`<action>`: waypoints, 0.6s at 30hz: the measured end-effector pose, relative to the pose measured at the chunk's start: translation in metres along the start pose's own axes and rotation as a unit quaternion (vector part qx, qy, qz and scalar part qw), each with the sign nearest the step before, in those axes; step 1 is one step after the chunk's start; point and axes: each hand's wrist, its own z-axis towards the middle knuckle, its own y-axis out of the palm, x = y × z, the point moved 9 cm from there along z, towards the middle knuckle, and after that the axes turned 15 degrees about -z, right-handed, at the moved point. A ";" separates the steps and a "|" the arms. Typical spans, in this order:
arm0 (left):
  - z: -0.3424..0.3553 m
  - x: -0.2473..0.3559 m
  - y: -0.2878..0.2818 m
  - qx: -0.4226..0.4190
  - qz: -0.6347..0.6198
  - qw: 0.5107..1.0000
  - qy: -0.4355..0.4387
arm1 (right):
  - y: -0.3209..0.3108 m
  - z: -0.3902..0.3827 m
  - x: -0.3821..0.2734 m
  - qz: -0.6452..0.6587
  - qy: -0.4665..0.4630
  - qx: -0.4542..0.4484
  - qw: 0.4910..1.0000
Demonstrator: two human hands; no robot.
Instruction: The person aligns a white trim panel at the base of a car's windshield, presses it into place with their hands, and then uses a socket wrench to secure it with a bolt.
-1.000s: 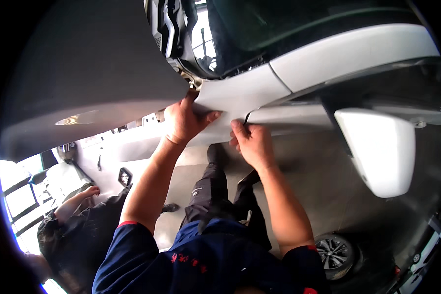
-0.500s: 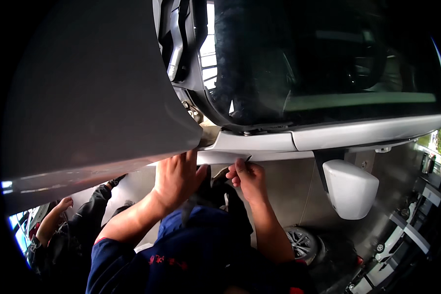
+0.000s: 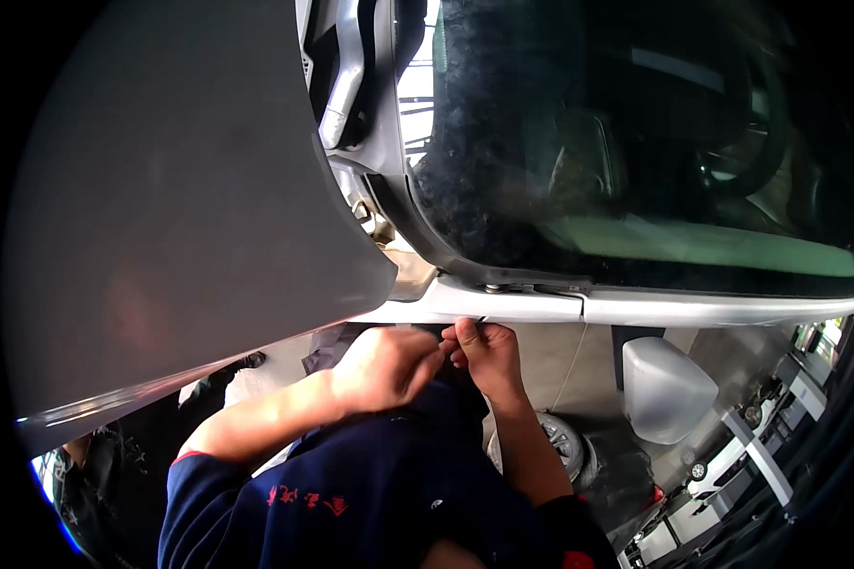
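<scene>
Both hands are together in front of the white fender (image 3: 527, 306) of a car, below its windshield (image 3: 636, 161). My right hand (image 3: 489, 358) is pinched, thumb against fingers, with a thin dark piece (image 3: 484, 319) poking out above its fingertips; its kind cannot be made out. My left hand (image 3: 384, 368) is somewhat blurred, fingers curled and their tips meeting those of my right hand. Anything between the left fingers is hidden. The raised grey hood (image 3: 190, 218) reaches over to the left of my hands.
A white side mirror (image 3: 669, 389) juts out to the right of my right hand. A wheel (image 3: 562, 444) is on the floor below it. Another person in dark clothing (image 3: 128, 474) is at the lower left, under the hood's edge. A hood hinge (image 3: 362, 211) shows beside the windshield.
My left hand has come away from the hood's edge and moved right to my right hand, its fingers now curled. My right hand keeps its pinch. The view has shifted slightly.
</scene>
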 end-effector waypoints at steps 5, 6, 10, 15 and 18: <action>0.021 -0.015 0.010 0.115 -0.038 0.992 -0.019 | -0.001 0.002 -0.005 -0.053 -0.055 -0.027 0.997; 0.025 -0.017 0.010 0.123 -0.037 0.991 -0.030 | -0.003 0.003 -0.009 -0.084 -0.066 -0.022 0.994; 0.029 -0.022 0.016 0.133 -0.041 0.990 -0.014 | -0.001 0.007 -0.009 0.003 -0.107 -0.081 0.991; 0.041 -0.037 0.029 0.120 -0.131 0.983 -0.054 | -0.010 0.006 0.002 -0.028 -0.107 -0.121 0.986; 0.045 -0.023 0.022 0.123 -0.078 0.989 -0.019 | -0.026 -0.009 -0.015 -0.100 0.003 -0.132 0.986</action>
